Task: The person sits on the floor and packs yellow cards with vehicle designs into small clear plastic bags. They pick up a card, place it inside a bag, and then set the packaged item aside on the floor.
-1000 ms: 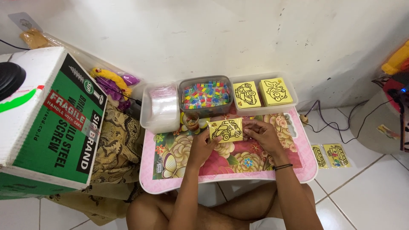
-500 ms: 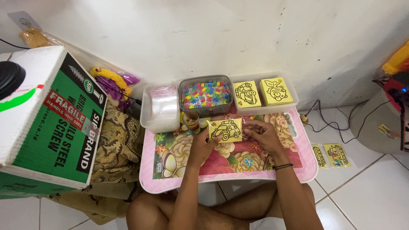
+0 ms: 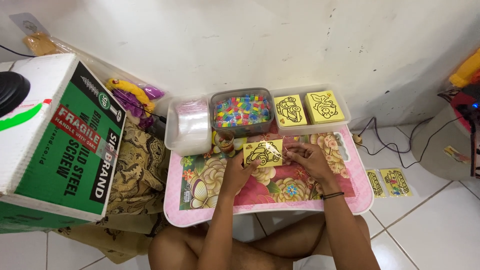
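A yellow card (image 3: 263, 152) with a black car outline, in a clear sleeve, is held over the pink flowered tray table (image 3: 200, 210). My left hand (image 3: 238, 170) grips its lower left edge. My right hand (image 3: 306, 157) pinches its right edge. Behind the card stands a clear tub (image 3: 242, 112) of small multicoloured packets. Right of the tub, a clear tray (image 3: 334, 125) holds two more yellow outline cards (image 3: 291, 110). A small brown bottle (image 3: 225, 142) stands just left of the held card.
A clear lidded box (image 3: 188, 126) with plastic sleeves sits at the table's back left. A large green and white carton (image 3: 55, 145) stands at left over patterned cloth (image 3: 134, 170). Finished cards (image 3: 387, 182) and cables (image 3: 395, 145) lie on the tile floor at right.
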